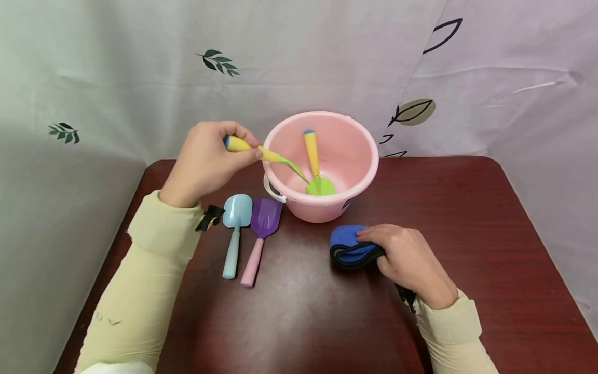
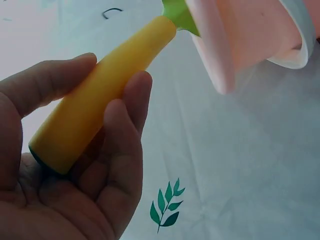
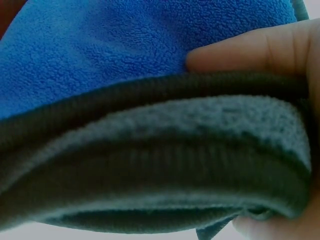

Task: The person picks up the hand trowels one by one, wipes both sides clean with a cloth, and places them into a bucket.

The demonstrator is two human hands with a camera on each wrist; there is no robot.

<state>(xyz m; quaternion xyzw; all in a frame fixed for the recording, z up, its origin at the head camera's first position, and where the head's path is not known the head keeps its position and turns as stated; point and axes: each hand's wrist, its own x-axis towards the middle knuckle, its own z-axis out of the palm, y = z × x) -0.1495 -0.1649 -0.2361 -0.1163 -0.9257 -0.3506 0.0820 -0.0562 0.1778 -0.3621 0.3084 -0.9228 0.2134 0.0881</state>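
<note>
My left hand (image 1: pixel 212 156) pinches the yellow handle of a toy shovel (image 1: pixel 271 155) between thumb and fingers. Its narrow green head, seen nearly edge-on, points down past the rim of a pink bucket (image 1: pixel 322 210). Inside the bucket leans a second yellow-handled shovel (image 1: pixel 312 153), its rounded green blade at the bottom. In the left wrist view, the held shovel's handle (image 2: pixel 107 95) lies across the fingers. To the front right of the bucket, my right hand (image 1: pixel 411 259) grips a folded blue cloth (image 1: pixel 348 236) with black edging. The cloth (image 3: pixel 110 45) fills the right wrist view, fingertips on top.
A light blue shovel (image 1: pixel 237 213) and a purple shovel (image 1: pixel 266 218) with a pink handle lie side by side left of the bucket. The bucket's white handle (image 1: pixel 272 189) hangs at its left. Pale leaf-print fabric (image 1: pixel 299 62) stands behind the dark red table (image 1: pixel 299 322).
</note>
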